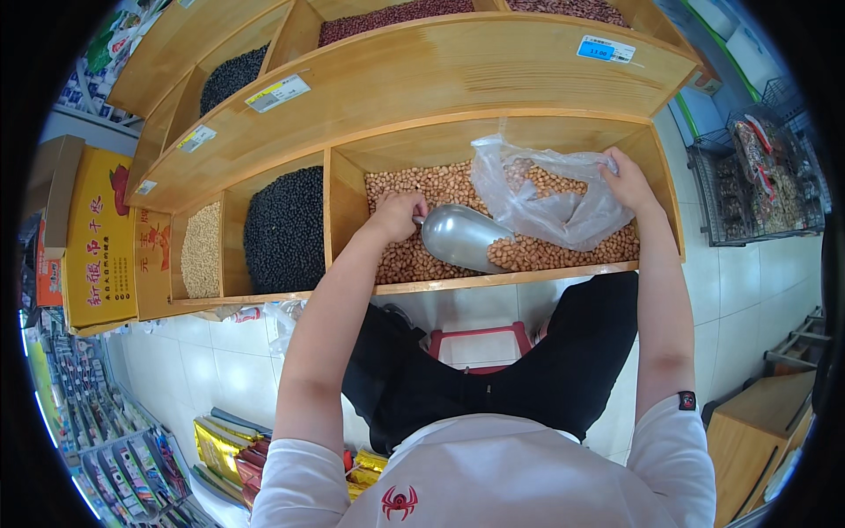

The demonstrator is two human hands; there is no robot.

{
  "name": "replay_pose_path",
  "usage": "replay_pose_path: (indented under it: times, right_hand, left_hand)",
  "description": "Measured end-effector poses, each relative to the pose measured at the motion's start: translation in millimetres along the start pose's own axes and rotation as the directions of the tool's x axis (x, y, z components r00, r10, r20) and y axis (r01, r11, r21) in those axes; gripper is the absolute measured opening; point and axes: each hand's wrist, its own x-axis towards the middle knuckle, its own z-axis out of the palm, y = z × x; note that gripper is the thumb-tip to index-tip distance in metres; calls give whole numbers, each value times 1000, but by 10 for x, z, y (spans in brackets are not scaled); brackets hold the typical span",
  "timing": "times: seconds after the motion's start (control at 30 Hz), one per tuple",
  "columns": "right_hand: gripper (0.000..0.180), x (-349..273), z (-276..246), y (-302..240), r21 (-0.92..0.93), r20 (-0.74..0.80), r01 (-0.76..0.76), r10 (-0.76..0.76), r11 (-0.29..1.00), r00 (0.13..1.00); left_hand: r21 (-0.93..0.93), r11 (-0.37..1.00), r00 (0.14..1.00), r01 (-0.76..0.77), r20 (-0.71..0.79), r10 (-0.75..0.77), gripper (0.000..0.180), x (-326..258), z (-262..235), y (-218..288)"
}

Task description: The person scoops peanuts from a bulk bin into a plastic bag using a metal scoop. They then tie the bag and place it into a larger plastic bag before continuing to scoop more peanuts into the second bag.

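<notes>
My left hand (400, 216) is closed round the handle of a shiny metal scoop (459, 236). The scoop lies low over shelled peanuts (400, 253) in a wooden compartment, its mouth toward the right with peanuts at the lip. A clear plastic bag (528, 195) is pinched at its upper right edge by my right hand (628, 183). It sags open over the peanuts just right of the scoop. Some peanuts show through or behind the thin plastic; I cannot tell whether any are inside.
Left of the peanuts, the wooden bin (327, 211) has compartments of black beans (286, 231) and pale beans (202, 251). A higher tier (475, 75) holds dark and red beans. Yellow cartons (99, 238) stand at far left, a wire basket (731, 211) of packets at right, a red stool (475, 333) below.
</notes>
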Motion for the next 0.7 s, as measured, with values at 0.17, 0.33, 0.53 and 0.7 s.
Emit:
replay_pose_path:
  times: [0.17,0.33,0.53,0.7]
  right_hand:
    - [25,-5,-9,8,-2,0,2,-2,1000,1000]
    - [25,5,-3,-4,-4,4,-8,8,1000,1000]
    - [25,-1,-12,8,0,8,-6,6,1000,1000]
    - [24,16,-6,-11,-12,16,-9,9,1000,1000]
  left_hand:
    - [-242,968,992,-65,90,89,29,75,81,-115]
    - [-489,863,971,-126,118,209,34,123,115,-187]
    - [-568,803,977,-181,-13,211,33,101,18,-47]
    - [-572,761,947,-307,-265,184,31,64,-73,19]
